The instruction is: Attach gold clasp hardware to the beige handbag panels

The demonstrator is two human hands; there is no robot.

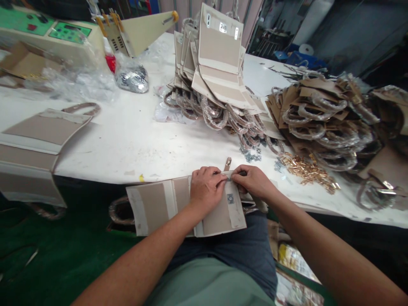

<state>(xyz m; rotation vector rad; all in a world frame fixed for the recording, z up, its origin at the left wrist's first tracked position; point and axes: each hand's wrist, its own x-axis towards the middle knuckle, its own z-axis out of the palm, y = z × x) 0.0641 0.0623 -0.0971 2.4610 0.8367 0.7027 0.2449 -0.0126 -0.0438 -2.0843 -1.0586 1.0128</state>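
Observation:
A beige handbag panel (219, 214) lies unfolded across my lap and against the table's front edge. My left hand (208, 183) presses on its upper edge, thumb and fingers closed there. Opposite it, my right hand (251, 180) pinches at the same edge; the small piece between its fingers is mostly hidden. The fingertips of both hands nearly meet. Just beyond them a short brown strap tab (228, 163) with metal fittings sticks out. A square metal backing plate (230, 199) sits on the panel's pale strip. A plastic-wrapped handle (121, 210) hangs at the left end.
Behind stands a pile of similar bag panels (219, 51), with brown wrapped-handle pieces (318, 110) to the right. Gold metal fittings (310, 172) and small metal plates (251, 155) lie loose on the white table (127, 144). Another panel (32, 157) hangs over the edge at left.

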